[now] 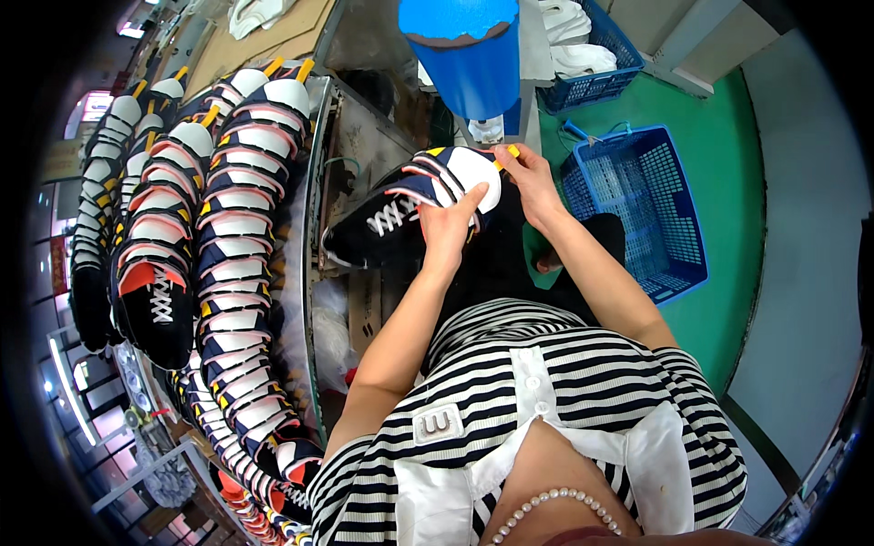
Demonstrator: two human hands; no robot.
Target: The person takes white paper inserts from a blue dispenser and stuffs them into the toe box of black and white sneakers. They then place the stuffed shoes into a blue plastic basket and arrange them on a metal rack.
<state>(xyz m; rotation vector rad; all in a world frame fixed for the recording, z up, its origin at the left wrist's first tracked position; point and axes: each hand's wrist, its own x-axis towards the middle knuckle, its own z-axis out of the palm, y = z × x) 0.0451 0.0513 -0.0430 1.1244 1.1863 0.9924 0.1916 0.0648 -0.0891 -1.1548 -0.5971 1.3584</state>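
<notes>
A short stack of nested shoe uppers [387, 217], black and navy with white heels, white laces and yellow tabs, lies across in front of me. My left hand [446, 227] grips the stack near its white heel end, thumb on top. At the heel, my right hand [530, 180] pinches the yellow pull tab [507, 156] between thumb and fingers. That tab sits just below a blue machine head [462, 64], close to the small metal part [485, 129] under it. The underside of the stack is hidden.
Long stacks of nested shoe uppers [238, 273] stand to my left beside a metal-edged bench [314, 237]. An open blue plastic basket [669, 218] rests on the green floor [733, 173] to the right. Farther back, another blue basket [592, 89] holds white pieces.
</notes>
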